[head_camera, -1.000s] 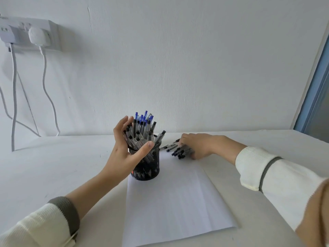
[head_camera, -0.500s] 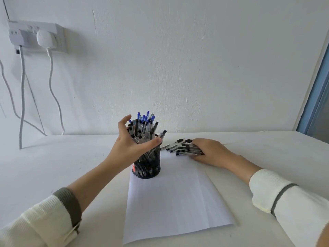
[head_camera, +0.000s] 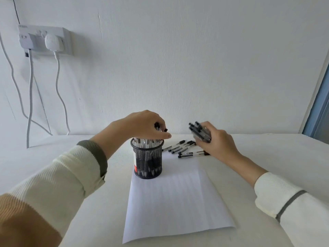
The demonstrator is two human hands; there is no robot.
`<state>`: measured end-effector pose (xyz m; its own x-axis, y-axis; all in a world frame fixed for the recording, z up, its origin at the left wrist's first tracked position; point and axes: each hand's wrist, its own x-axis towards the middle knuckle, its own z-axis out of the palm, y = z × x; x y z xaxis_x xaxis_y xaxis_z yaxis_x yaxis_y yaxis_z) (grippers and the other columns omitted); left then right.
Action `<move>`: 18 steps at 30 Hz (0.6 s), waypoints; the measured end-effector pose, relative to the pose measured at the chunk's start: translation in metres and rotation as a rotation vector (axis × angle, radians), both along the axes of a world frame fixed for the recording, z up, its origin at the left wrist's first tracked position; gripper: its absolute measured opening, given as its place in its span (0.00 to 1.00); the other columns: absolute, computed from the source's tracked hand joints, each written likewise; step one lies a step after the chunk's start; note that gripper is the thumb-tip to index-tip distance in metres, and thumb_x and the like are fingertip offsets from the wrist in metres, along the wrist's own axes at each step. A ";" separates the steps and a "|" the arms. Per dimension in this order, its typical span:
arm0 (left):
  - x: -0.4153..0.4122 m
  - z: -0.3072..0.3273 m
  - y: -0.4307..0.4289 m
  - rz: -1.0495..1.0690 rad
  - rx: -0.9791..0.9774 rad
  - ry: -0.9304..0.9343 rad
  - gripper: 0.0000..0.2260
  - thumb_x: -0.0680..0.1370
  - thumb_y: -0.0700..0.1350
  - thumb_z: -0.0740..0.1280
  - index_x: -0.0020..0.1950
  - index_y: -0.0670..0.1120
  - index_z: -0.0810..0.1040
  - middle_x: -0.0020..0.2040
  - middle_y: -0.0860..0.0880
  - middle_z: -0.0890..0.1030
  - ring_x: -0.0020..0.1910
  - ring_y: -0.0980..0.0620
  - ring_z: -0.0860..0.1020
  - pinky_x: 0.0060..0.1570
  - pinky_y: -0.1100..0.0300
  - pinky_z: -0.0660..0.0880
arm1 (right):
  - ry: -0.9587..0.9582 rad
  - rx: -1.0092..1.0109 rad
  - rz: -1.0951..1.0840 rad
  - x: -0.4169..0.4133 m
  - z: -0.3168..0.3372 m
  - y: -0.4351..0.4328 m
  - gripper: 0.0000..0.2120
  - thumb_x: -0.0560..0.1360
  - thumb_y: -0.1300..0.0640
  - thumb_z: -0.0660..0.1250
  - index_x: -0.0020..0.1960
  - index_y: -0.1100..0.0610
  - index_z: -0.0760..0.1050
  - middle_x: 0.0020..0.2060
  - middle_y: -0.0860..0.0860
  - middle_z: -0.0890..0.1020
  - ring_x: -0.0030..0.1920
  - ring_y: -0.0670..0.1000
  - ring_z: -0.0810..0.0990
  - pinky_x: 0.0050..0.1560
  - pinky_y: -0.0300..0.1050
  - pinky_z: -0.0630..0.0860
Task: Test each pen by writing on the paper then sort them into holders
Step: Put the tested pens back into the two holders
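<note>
Left hand [head_camera: 144,124] now clasps pens [head_camera: 147,142] atop the holder [head_camera: 147,163]; right hand [head_camera: 219,143] grips a raised pen bundle [head_camera: 200,133].

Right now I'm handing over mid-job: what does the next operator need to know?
Left hand grips the standing pens in the mesh holder, upright at the far left corner of the paper.
Right hand holds a bundle of pens above the table.
Loose pens lie by the paper's far edge.
The paper shows no marks, so no testing is visible. One holder in view.
Left: test every pen, sort.
</note>
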<state>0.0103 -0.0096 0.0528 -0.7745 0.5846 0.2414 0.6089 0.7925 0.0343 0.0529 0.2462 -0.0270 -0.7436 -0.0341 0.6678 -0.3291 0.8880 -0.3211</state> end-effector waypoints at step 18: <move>0.008 0.005 -0.011 0.023 0.265 -0.127 0.09 0.80 0.52 0.64 0.50 0.52 0.83 0.42 0.60 0.78 0.38 0.59 0.75 0.32 0.69 0.68 | -0.005 -1.380 0.497 0.006 0.079 -0.107 0.09 0.77 0.52 0.71 0.46 0.55 0.72 0.27 0.49 0.78 0.25 0.49 0.76 0.28 0.41 0.74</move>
